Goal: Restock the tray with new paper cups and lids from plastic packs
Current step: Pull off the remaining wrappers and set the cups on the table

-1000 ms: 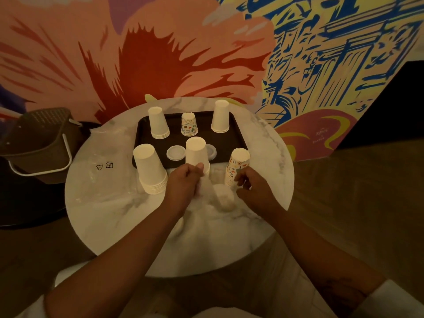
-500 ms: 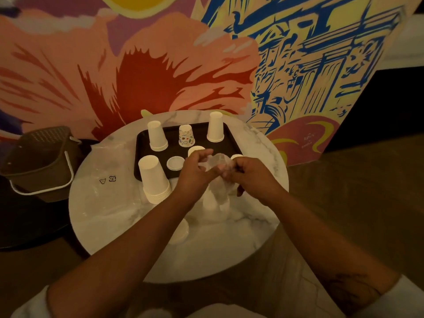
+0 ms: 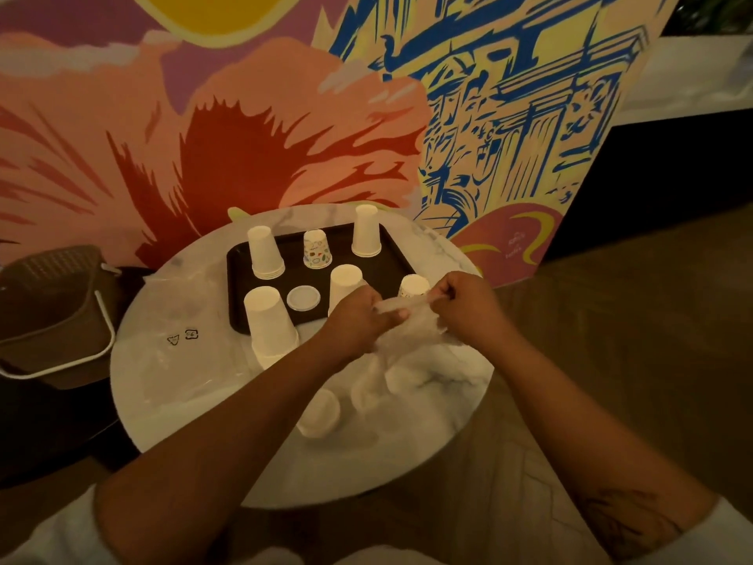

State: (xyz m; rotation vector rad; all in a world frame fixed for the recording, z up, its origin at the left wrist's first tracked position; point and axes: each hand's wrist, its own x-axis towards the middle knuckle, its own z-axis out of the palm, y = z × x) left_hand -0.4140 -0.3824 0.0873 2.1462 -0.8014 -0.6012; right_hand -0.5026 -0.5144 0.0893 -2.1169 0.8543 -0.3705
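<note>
A dark tray (image 3: 391, 254) sits at the back of the round marble table (image 3: 203, 401). On it stand upside-down white cup stacks (image 3: 265, 252) (image 3: 366, 231), a patterned cup (image 3: 317, 249), another white cup (image 3: 344, 283) and a flat lid (image 3: 303, 298). A taller white cup stack (image 3: 271, 322) stands at the tray's front left corner. My left hand (image 3: 358, 316) and my right hand (image 3: 468, 305) both pinch a clear plastic pack (image 3: 407, 340) of lids, stretching its top between them above the table. A patterned cup stack (image 3: 412, 285) shows behind my hands.
An empty clear plastic wrapper (image 3: 183, 332) lies on the table's left side. A brown bin with a white handle (image 3: 53, 316) stands on the floor to the left. A painted wall panel rises right behind the table. Several lids (image 3: 322, 413) lie near the front.
My hands lifted the plastic pack off the table, met at its top, and have now pulled apart, stretching the plastic. The view tilted upward.
</note>
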